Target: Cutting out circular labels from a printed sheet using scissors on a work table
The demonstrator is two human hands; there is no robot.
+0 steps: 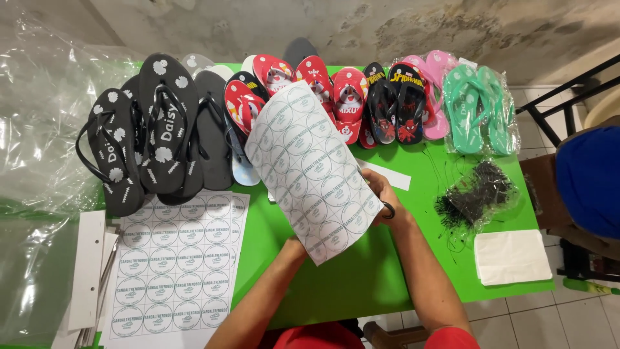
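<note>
Two bare hands are raised over a green table [361,278], both on one curled sheet of round printed labels [310,168] held up in the middle of the view. Left hand [296,247] sits at the sheet's lower edge, mostly hidden behind the paper; whether its fingers are closed on the sheet I cannot tell. Right hand [381,194] is at the sheet's right edge, fingers curled shut around the dark handles of a pair of scissors [386,208], whose blades are hidden behind the paper. Flat on the table to the left lies a second label sheet [174,258], with white card strips [87,268] just beside it at the table's left edge. Along the far edge runs a row of flip-flops: black pairs with white flower prints [155,129], red pairs with cartoon prints [323,90], black and red pairs [394,103], pink ones [436,97] and mint green ones in a clear bag [478,110]. Right of the hands lies a clear bag of black ties [481,190], and near it a folded white cloth [510,255]. Clear plastic sheeting [39,129] is heaped at far left. A blue-covered shape [591,178] shows at the right frame edge.
</note>
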